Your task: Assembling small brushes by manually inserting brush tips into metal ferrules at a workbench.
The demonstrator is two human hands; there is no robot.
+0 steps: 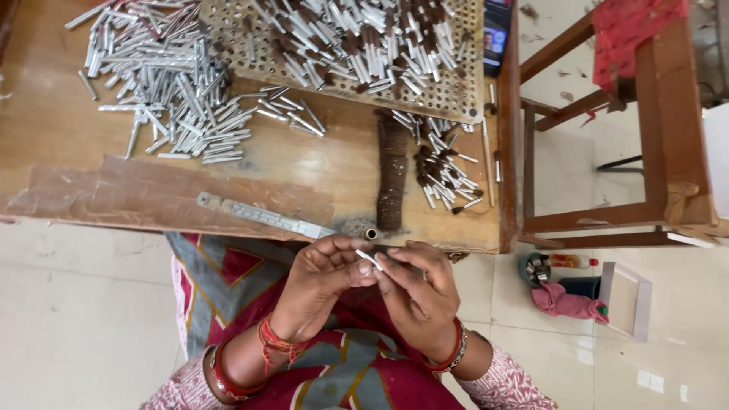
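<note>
Both my hands meet just below the wooden table's front edge [250, 231], over my lap. My left hand [323, 281] and my right hand [418, 292] pinch one small white tube [369, 259] between their fingertips. A row of brown bristle tufts [392, 171] lies on the table straight above my hands, with a small brass ring [371, 234] at the table edge beside it. To the right of the row lies a small heap of white tubes with brown tips [444, 163].
A big pile of silver metal tubes [178, 72] covers the table's upper left. A perforated board [444, 95] at the top carries several brown-tipped tubes. A metal ruler [262, 215] lies near the front edge. A wooden stool [653, 152] stands to the right; a pink cloth [566, 302] and tins sit on the floor.
</note>
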